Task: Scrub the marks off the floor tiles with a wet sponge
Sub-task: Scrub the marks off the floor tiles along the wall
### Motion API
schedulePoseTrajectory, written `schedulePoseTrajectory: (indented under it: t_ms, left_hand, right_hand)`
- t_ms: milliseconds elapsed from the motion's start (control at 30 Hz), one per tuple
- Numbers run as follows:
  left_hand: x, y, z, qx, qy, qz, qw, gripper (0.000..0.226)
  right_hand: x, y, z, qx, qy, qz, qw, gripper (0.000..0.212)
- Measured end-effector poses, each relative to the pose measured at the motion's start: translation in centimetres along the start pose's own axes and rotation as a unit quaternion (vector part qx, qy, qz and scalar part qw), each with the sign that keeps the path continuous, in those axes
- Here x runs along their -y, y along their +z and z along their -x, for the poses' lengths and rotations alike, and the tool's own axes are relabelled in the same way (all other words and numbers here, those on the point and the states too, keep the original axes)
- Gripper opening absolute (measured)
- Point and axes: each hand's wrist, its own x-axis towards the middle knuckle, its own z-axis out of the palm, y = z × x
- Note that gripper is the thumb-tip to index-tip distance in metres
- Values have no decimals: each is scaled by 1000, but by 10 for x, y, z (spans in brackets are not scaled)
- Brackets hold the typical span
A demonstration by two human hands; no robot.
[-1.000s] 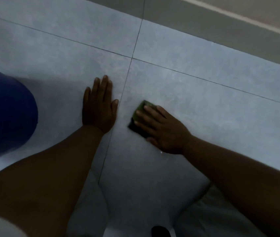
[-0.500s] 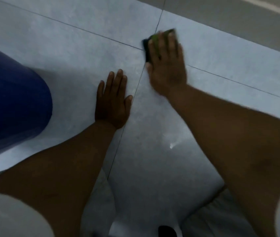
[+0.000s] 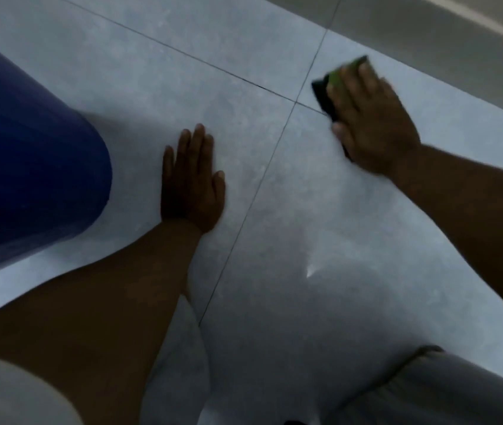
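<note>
My right hand (image 3: 373,121) presses flat on a green sponge with a dark underside (image 3: 328,87), up and to the right, where the sponge lies over a grout line just right of the crossing of four grey floor tiles (image 3: 182,87). Only the sponge's left and top edges show past my fingers; the picture is blurred there. My left hand (image 3: 190,182) rests palm down on the tile left of the long grout line, fingers slightly spread, holding nothing. A small pale mark (image 3: 310,269) shows on the tile below my right forearm.
A large dark blue rounded container (image 3: 29,167) stands on the floor at the left. A lighter strip of wall base (image 3: 474,16) runs along the top right. My knees in pale clothing (image 3: 446,391) are at the bottom.
My right hand with the sponge went from near my left hand up to the tile crossing, then slid right and slightly nearer along the grout line. My left hand stayed planted.
</note>
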Motion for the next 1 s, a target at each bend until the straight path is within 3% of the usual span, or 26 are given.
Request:
schedulePoseTrajectory:
  t_ms: [100, 167, 367, 533, 700, 833, 933, 1000]
  left_hand:
    - [0, -1, 0, 1, 4, 0, 1000, 63]
    - [1, -1, -1, 0, 5, -2, 1000, 63]
    - [-1, 0, -1, -1, -48, -2, 999, 68]
    - [1, -1, 0, 11, -52, -12, 999, 69]
    - [5, -10, 0, 20, -51, 13, 998, 70]
    - [25, -15, 8, 49, -118, -20, 992, 74]
    - [29, -11, 13, 58, -128, -36, 989, 73]
    - [26, -9, 11, 55, -129, -41, 989, 73]
  right_hand:
    - [34, -11, -60, -14, 103, -13, 994, 62]
    - [67, -15, -86, -20, 119, -30, 992, 61]
    - [132, -3, -64, -6, -168, -20, 986, 59]
    - [97, 7, -12, -4, -225, -25, 974, 54]
    - [37, -2, -18, -4, -42, -19, 999, 61]
    - [61, -16, -73, 1, 56, -35, 998, 61]
    - [107, -17, -114, -14, 89, -59, 994, 62]
    - [142, -17, -129, -21, 62, -68, 996, 62]
